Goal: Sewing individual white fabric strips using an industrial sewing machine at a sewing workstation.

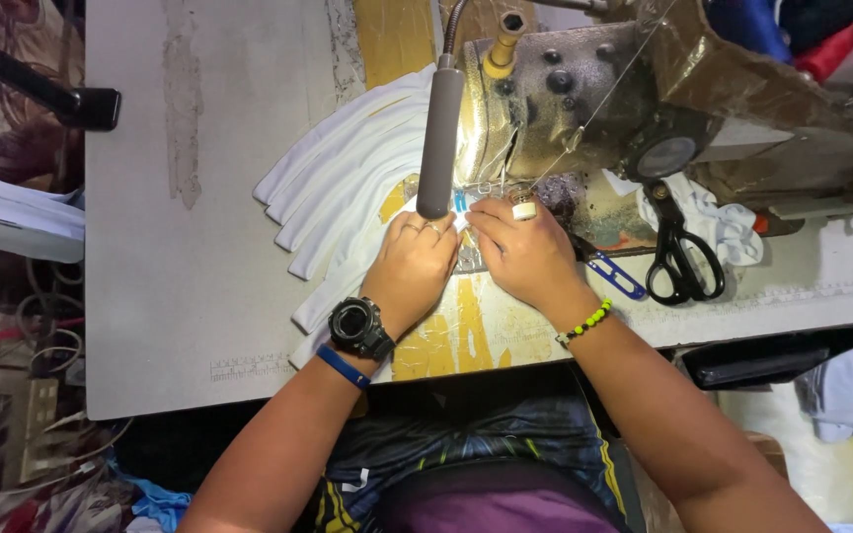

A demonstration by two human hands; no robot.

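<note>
Both forearms reach forward and angle inward, so the hands meet side by side. Left hand [415,265] lies palm down, fingers [428,229] extended forward and pressed flat. Right hand [525,255] also palm down, fingers [486,219] curled slightly, fingertips seemingly pinched together, though glare blurs them. Knuckles nearly touch.

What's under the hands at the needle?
White fabric strips run under the left hand toward the sewing machine. The right hand covers the spot beside it; the needle itself is hidden behind the lamp.
</note>
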